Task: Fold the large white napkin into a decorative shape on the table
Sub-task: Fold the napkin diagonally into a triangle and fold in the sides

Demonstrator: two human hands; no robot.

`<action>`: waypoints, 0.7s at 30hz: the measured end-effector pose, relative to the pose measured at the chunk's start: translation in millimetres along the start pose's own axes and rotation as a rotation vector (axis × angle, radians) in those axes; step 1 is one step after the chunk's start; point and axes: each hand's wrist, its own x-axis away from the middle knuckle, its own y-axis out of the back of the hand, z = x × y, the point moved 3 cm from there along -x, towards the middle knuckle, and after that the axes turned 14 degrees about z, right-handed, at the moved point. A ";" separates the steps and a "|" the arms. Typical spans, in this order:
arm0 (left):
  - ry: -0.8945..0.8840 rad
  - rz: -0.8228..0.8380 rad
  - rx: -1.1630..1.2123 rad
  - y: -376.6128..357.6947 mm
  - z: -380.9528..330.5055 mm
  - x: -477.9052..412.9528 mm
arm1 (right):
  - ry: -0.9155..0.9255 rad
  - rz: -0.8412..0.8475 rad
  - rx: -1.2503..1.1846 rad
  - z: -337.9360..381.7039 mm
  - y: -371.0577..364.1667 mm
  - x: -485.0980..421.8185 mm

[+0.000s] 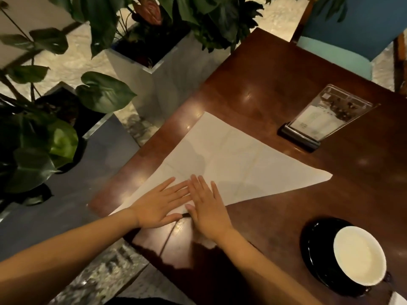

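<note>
Both hands [158,205] [207,208] (flat) press the napkin [242,164].

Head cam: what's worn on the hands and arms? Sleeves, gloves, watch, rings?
Nothing worn that shows. Left hand and right hand are bare: no gloves, rings, watch or bands. No sleeves in view up to the frame edge.

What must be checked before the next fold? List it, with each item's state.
1. Napkin lies flat as a triangle on the table: ok.
2. Left hand flat on napkin, fingers straight: ok.
3. Right hand flat beside it: ok.
4. Layer edges aligned: cannot tell.
5. Cup apart from napkin: ok.
6. Menu stand apart from napkin, though near: ok.
</note>
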 end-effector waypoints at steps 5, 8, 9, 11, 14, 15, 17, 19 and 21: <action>0.004 0.033 -0.043 -2.9 5.9 5.8 | -0.087 -0.062 0.133 -32.1 4.9 20.3; -0.026 -0.018 -0.067 -0.6 7.3 12.6 | -0.141 -0.028 0.123 -58.5 4.8 35.8; -0.018 -0.015 -0.093 2.6 5.9 13.9 | -0.152 -0.019 0.117 -66.1 4.1 40.7; 0.012 -0.006 -0.158 6.2 0.8 15.1 | -0.151 0.001 0.107 -73.8 4.5 47.0; 0.076 0.159 -0.160 -1.6 -4.4 14.8 | -0.118 0.019 0.071 -73.3 7.7 48.6; 0.109 0.222 -0.126 -1.8 -4.7 17.2 | -0.113 0.011 0.056 -72.4 9.1 48.9; 0.148 0.265 -0.117 1.4 -5.9 22.6 | -0.109 -0.003 0.042 -71.5 10.8 49.9; 0.179 0.290 -0.152 5.1 -6.3 28.9 | -0.102 -0.010 0.031 -71.4 11.6 51.5; 0.254 0.285 -0.147 9.8 0.3 34.9 | -0.084 -0.030 -0.006 -72.0 13.0 53.1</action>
